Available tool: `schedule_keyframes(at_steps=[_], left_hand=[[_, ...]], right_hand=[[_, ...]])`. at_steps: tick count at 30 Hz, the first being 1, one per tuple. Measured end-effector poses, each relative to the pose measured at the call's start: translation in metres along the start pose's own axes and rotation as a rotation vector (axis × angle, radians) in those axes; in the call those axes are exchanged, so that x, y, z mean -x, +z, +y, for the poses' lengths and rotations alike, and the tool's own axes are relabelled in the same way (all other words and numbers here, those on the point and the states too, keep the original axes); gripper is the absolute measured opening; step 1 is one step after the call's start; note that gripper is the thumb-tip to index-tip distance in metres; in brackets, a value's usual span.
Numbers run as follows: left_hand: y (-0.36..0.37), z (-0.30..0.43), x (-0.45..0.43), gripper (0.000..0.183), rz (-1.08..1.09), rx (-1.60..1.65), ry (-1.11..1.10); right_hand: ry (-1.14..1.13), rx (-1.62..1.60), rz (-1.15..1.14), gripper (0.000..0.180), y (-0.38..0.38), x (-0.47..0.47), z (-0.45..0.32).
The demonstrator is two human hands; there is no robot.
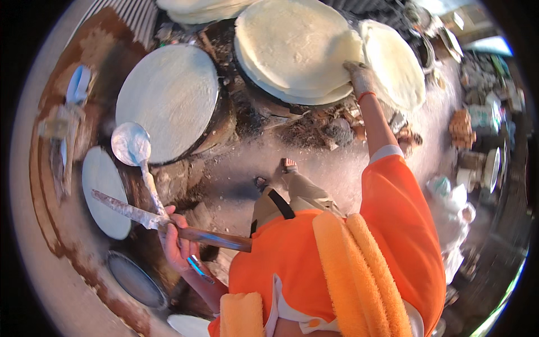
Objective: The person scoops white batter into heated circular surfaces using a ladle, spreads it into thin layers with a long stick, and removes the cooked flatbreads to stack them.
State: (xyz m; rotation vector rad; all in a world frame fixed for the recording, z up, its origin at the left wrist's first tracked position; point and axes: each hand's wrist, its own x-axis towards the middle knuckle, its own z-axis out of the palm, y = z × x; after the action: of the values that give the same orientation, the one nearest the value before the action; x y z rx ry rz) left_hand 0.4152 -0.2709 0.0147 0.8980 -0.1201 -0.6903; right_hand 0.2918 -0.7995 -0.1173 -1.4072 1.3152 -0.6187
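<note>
My left hand [179, 238], at the lower left, grips a coated metal ladle [131, 144] together with a long flat blade with a wooden handle [217, 239]. The ladle's bowl is over the near edge of a pale round sheet [168, 99], which lies on a round griddle. My right hand [360, 78], whitish with residue, reaches to the upper right and pinches the edge of a large thin round flatbread [294, 42]. That flatbread lies over another pale layer on a dark-rimmed griddle. Just right of my hand is a stack of pale round flatbreads [393, 65].
At the left are another pale-topped round griddle [105, 193] and a dark round pan [137, 280]. More flatbreads [206, 8] lie at the top. Wood scraps and ash [311, 130] cover the ground by the stove; bricks [462, 128] and plastic bags [450, 215] stand at the right.
</note>
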Motion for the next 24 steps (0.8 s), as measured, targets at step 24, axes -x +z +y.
schedule_keyframes(at_steps=[24], left_hand=[[0.135,-0.104,-0.02,0.031,0.105,0.018,-0.022]], right_hand=[[-0.381,0.031,-0.349,0.063,-0.041,0.054,0.04]])
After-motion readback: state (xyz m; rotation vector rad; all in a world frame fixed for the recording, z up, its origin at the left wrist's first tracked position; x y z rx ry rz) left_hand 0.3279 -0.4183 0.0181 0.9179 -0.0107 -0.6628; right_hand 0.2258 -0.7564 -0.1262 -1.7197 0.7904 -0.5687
